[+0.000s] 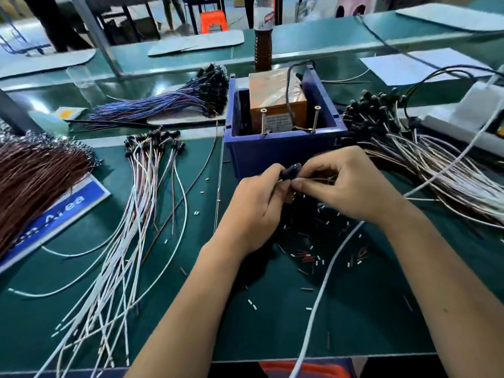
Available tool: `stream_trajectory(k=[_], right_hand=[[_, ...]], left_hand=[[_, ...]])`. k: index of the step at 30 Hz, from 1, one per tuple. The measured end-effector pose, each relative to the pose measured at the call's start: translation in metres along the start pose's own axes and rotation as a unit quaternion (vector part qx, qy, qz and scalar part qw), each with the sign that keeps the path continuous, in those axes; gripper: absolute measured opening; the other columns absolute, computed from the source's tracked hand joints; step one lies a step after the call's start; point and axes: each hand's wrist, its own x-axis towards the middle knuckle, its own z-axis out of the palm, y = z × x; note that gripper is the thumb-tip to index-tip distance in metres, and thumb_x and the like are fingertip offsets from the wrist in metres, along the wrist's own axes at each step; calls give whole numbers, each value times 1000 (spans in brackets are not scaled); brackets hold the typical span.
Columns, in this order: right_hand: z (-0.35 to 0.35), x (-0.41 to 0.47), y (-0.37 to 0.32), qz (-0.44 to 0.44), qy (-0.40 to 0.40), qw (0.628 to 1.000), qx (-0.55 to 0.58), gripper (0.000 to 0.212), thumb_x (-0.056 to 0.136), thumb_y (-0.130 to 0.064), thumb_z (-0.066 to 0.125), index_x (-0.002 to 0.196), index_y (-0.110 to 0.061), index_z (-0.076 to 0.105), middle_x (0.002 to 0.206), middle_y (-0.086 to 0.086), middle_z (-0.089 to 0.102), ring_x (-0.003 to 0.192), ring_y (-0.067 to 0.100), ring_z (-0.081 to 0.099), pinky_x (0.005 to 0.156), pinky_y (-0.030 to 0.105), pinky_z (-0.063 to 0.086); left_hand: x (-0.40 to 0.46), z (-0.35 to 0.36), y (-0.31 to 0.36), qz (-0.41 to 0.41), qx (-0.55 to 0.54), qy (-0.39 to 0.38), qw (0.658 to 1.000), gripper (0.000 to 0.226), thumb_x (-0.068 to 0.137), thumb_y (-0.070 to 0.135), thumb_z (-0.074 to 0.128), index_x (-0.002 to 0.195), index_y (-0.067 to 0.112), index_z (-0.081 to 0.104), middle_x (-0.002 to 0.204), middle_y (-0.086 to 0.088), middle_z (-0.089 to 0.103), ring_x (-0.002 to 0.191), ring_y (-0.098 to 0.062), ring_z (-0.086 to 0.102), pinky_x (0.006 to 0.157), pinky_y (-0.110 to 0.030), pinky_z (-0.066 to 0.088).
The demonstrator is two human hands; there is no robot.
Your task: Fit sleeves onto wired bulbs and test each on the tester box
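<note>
Both of my hands meet just in front of the blue bin [283,152] that sits at the middle of the green desk [272,328]. My left hand [259,203] curls its fingers around a small black sleeve [290,171], and my right hand [346,184] pinches in from the other side, thumb tip touching the sleeve's lower end. The sleeve is tilted, its long axis running from lower left to upper right, with its upper end pointing toward the bin's front wall. Thin brownish wires pass under my right hand's fingers; whether a bulb is already inside the sleeve I cannot tell.

Inside the bin stands the tester box [276,100], an orange-brown block, with two long upright screws [316,118] standing in front of it at the bin's near rim and a dark cable rising from it. Directly in front of the bin, beneath my hands, loose cut pieces of sleeving [308,257], black, white and red, lie scattered on the desk.

Left of the bin, a fan of white and pink wired bulbs [141,186] lies with black heads pointing away from me and wire tails trailing toward the near edge. Farther left lies a thick brown wire bundle [35,173] over a blue sign [68,211]. Behind and left of the bin lies a blue-violet wire bundle [163,105]. Right of the bin, another heap of wired bulbs [395,148] spreads toward the right, heads nearest the bin. Behind the bin stands a bottle [263,36] of dark liquid. A white cable [327,268] crosses the desk under my right forearm.
</note>
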Motion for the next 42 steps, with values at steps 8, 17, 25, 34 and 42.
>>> stream_trajectory(k=[8,17,25,34,42], right_hand=[[0,-4,9,60,72,990,107,10,94,-20,78,84,-20,78,59,-3,67,46,5,58,50,14,44],[0,-5,14,89,72,987,114,19,92,-37,79,80,-22,77,55,7,66,40,14,57,43,22,47],[-1,-5,14,71,89,987,114,24,92,-35,79,74,-20,75,53,7,64,39,12,53,44,20,43],[-23,-9,20,75,92,965,232,33,93,-43,74,84,-11,74,70,10,70,47,19,57,36,22,39],[-46,-22,26,58,-110,916,380,21,93,-24,66,107,-10,75,90,19,70,61,20,60,49,22,48]], left_hand=[[0,-2,-9,-10,-14,46,999,27,103,18,60,79,21,48,63,11,46,59,-17,44,53,-35,37],[0,-5,-6,-21,-4,76,997,24,99,18,68,78,19,55,67,11,50,63,-16,50,58,-37,42],[1,-7,-5,-20,-43,66,997,24,99,18,67,77,11,57,64,10,46,60,-14,44,57,-39,40],[-5,-16,-8,-80,-145,106,981,23,97,20,66,79,7,62,64,1,50,60,-17,45,58,-34,40],[-3,-14,-10,-121,-220,93,963,24,100,21,60,83,5,67,63,0,59,59,-5,53,61,-20,41]])
